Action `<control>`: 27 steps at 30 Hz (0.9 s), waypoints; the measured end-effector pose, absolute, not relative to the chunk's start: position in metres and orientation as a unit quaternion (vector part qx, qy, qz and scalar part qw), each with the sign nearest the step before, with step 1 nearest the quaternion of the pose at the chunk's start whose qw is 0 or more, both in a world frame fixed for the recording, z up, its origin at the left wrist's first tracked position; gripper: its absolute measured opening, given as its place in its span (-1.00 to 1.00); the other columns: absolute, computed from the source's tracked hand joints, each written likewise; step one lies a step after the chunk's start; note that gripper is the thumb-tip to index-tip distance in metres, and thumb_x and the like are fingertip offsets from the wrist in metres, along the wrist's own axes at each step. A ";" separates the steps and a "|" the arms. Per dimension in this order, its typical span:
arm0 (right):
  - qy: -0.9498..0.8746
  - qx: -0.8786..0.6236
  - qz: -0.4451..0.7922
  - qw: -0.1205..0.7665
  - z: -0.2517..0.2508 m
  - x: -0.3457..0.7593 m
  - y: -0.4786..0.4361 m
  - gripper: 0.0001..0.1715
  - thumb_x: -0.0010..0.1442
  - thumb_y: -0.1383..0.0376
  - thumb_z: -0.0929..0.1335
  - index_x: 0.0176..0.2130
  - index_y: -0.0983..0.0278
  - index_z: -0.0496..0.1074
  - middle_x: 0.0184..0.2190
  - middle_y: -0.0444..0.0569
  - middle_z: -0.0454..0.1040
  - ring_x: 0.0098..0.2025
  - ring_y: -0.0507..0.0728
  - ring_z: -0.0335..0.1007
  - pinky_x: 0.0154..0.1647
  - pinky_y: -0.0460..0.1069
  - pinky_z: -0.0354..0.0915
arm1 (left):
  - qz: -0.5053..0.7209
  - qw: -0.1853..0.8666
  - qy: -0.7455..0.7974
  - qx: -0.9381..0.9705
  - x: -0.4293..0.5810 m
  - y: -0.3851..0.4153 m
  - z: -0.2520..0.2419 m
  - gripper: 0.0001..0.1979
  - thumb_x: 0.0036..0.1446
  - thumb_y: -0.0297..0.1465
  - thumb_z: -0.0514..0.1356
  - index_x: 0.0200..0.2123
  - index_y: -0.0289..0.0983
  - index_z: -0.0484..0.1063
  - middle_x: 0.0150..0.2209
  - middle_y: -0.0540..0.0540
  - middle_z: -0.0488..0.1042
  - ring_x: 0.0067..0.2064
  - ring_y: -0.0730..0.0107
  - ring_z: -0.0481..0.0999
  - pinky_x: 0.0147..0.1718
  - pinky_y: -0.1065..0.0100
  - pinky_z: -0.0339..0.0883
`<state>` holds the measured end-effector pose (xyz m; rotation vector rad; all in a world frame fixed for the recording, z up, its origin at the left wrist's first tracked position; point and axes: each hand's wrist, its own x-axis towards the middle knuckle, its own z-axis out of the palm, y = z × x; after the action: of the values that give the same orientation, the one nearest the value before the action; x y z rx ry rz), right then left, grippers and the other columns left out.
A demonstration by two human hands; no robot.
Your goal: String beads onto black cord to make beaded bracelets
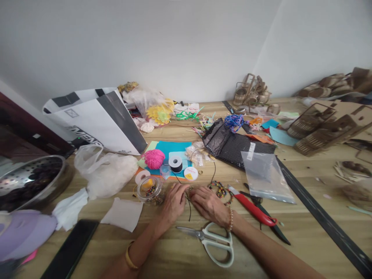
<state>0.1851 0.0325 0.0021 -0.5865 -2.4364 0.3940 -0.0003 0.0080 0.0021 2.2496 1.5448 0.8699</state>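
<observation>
My left hand (174,202) and my right hand (207,202) are close together over the table, fingers bent inward. A thin black cord (190,209) runs between them, its end hanging toward me and another length rising past my right hand. My fingers pinch around it, though the exact grip of each is partly hidden. Just left of my left hand stands a glass jar (150,190) of colourful beads. Strings of beads (221,190) lie by my right hand. White-handled scissors (215,242) rest under my right wrist.
Behind my hands are a spool of black cord (175,163), pink yarn (154,159) and a white round label (191,173). A red-handled knife (252,207) lies to the right beside a clear plastic bag (267,176). A black phone (69,250) and a metal colander (55,182) are at left.
</observation>
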 end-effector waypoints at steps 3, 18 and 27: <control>-0.915 -0.221 0.150 0.302 0.002 0.185 0.033 -0.81 0.35 0.38 0.17 -0.25 0.27 0.33 -0.30 0.05 0.47 -0.20 0.14 0.38 -0.17 0.06 0.31 | 0.306 0.131 0.537 0.775 0.001 0.007 0.000 -0.57 0.07 -0.68 0.00 -0.04 -0.25 0.41 -0.16 -0.15 0.50 -0.10 0.23 0.44 -0.06 0.14 0.36; -0.918 -0.224 0.117 0.305 0.002 0.184 0.033 -0.79 0.35 0.38 0.17 -0.27 0.28 0.34 -0.35 0.03 0.46 -0.27 0.14 0.35 -0.20 0.05 0.27 | 0.290 0.151 0.531 0.782 0.001 0.006 0.005 -0.54 0.06 -0.69 -0.01 -0.02 -0.26 0.40 -0.16 -0.15 0.49 -0.09 0.24 0.43 -0.08 0.14 0.39; -0.897 -0.242 0.136 0.343 0.005 0.188 0.033 -0.81 0.34 0.38 0.17 -0.27 0.27 0.32 -0.39 0.02 0.43 -0.34 0.13 0.33 -0.30 0.01 0.24 | 0.315 0.124 0.523 0.782 0.005 0.002 0.011 -0.65 0.16 -0.60 0.03 -0.03 -0.24 0.41 -0.18 -0.15 0.51 -0.11 0.25 0.47 -0.10 0.16 0.41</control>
<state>0.1880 0.0333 0.0045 -0.6290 -2.3313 0.3545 0.0050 0.0016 0.0111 2.2798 1.5259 0.9195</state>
